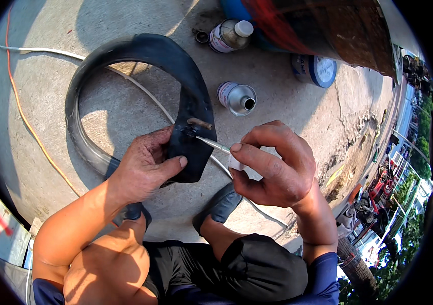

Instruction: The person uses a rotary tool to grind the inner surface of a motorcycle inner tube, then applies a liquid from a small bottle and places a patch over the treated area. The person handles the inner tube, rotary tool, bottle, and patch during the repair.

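Observation:
A black rubber inner tube [125,48] lies in a loop in front of me, its near end raised. My left hand [148,165] grips that flattened end, thumb on top and fingers underneath. A short, rusty valve stem [199,123] sticks up from the rubber beside a dark, wet-looking patch [190,131]. Pinched in my right hand [276,165] is a slim pale glue brush [212,144] with a white cap [235,162] at its upper end. Its tip meets the rubber at the edge of the dark patch. My right palm is hidden.
An uncapped metal can [240,99] stands beyond my right hand. Farther off are a capped bottle [230,35], a blue tub [314,70] and a large drum [328,30]. A white hose [148,91] and an orange cord [33,132] cross the concrete. My shoes [219,207] flank the tube.

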Motion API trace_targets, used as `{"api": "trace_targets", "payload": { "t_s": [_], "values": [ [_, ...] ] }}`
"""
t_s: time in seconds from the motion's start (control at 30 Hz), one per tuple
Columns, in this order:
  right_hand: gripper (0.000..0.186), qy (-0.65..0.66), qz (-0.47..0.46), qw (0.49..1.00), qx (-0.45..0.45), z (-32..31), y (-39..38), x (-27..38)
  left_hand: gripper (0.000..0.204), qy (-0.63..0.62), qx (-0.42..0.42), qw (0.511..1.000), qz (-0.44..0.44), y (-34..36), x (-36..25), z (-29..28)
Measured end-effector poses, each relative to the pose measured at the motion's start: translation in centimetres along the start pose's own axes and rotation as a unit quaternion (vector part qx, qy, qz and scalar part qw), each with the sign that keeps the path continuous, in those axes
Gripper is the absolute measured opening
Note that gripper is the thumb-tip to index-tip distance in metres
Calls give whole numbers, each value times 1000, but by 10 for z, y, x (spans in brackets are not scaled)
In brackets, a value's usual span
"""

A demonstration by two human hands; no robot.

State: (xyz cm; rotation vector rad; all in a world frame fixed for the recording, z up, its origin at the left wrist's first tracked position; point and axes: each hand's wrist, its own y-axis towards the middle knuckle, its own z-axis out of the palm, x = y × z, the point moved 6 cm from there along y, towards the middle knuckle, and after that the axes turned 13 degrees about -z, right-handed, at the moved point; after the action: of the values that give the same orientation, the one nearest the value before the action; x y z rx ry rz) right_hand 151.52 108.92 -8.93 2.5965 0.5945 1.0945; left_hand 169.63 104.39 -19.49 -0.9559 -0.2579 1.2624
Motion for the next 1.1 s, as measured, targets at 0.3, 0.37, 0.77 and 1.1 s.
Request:
{"api": "trace_targets", "payload": {
  "t_s": [0.3, 0.37, 0.77, 1.1],
  "values": [
    [45, 2, 36, 999, -17, -5, -1, 1, 45, -8, 1, 1000, 4, 1, 2, -1],
    [45, 28, 31, 999, 2, -3, -3, 4, 44, 4, 3, 1000, 12, 1, 1, -1],
    [45, 43, 38, 998, -28, -4, 1, 7, 43, 2, 8, 1000, 7, 1, 0, 1],
    [46, 37, 44, 998, -34, -5, -2, 5, 45, 5, 14, 1000, 18, 2, 3, -2]
  ]
}}
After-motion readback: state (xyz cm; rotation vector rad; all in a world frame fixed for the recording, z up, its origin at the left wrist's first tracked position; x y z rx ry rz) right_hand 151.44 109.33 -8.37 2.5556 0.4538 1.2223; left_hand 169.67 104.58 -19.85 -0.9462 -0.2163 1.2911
